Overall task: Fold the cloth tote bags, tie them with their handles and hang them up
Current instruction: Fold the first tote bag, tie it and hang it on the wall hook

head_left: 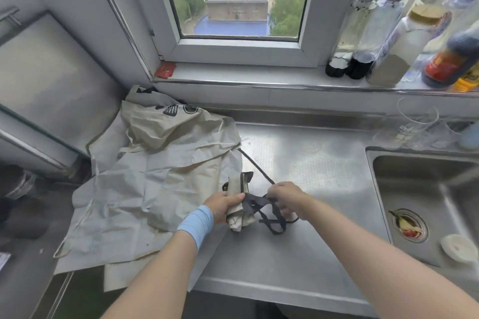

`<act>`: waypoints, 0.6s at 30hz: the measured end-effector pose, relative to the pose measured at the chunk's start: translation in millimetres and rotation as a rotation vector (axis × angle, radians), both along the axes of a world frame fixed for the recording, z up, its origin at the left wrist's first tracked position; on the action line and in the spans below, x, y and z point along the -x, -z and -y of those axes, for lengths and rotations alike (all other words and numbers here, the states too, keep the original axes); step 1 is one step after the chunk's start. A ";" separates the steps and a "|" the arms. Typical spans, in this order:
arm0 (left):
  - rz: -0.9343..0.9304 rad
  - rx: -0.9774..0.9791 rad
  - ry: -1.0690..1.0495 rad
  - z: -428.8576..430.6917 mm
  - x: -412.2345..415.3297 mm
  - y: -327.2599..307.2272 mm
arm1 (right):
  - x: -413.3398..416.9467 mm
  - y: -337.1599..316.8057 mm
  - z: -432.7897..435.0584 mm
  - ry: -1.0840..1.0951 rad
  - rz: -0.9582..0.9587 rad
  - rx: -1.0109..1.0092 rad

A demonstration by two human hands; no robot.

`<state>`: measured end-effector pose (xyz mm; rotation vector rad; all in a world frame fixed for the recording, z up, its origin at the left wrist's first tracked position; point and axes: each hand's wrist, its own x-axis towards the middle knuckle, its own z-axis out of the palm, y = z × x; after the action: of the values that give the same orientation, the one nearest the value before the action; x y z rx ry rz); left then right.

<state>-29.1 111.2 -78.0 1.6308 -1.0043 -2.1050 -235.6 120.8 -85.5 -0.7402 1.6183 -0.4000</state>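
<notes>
One tote (237, 204), folded into a tight cream roll with dark trim, lies on the bench (311, 254) near its front edge. It touches the right side of a pile of loose totes (160, 163). Our left hand (223, 206), with a light blue band (197, 223) at the wrist, grips the roll, fingers curled round it and thumb across the top. Our right hand (285, 197) pinches the dark handles (269, 217) just beside the roll, fingers bent down over them. The handles cross there and loop out on the steel toward us. Another dark strap (255, 166) runs from the right hand back to the edge of the pile.

The bench is stainless steel with a dimpled patch in the middle. A sink (427, 189) is set into it on the right; its strainer (408, 225) holds food scraps, and a small white dish (457, 246) sits near it. A clear glass (417, 122) stands at the back; its faint lettering begins "RE", and we cannot read the rest.

Behind the bench, a white-framed window (238, 2) looks down on trees and a low building. Its sill (259, 72) carries a red packet (165, 70) at the left corner and a row of bottles (401, 41) on the right. Their red and yellow labels are too blurred to read. The top loose tote bears black printed shapes.
</notes>
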 end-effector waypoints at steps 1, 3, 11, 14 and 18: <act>0.038 0.031 -0.004 -2.1 0.8 4.2 | -4.2 6.0 -1.4 0.001 -0.075 0.102; 0.091 0.115 0.022 -2.6 2.4 17.4 | -19.0 16.1 -3.6 -0.069 -0.235 0.353; 0.527 0.376 0.189 -3.2 1.9 49.1 | -58.7 31.0 12.7 -0.326 -0.489 0.442; 0.447 0.338 0.010 -5.6 -5.5 52.5 | -57.6 31.1 20.4 -0.306 -0.516 0.436; 0.354 0.207 -0.138 -9.4 -16.5 46.3 | -65.8 27.1 21.6 -0.349 -0.493 0.365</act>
<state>-12.6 120.6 -124.3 1.9402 -1.1322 -1.5983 -169.9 99.1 -112.7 -1.4628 1.8415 -0.2706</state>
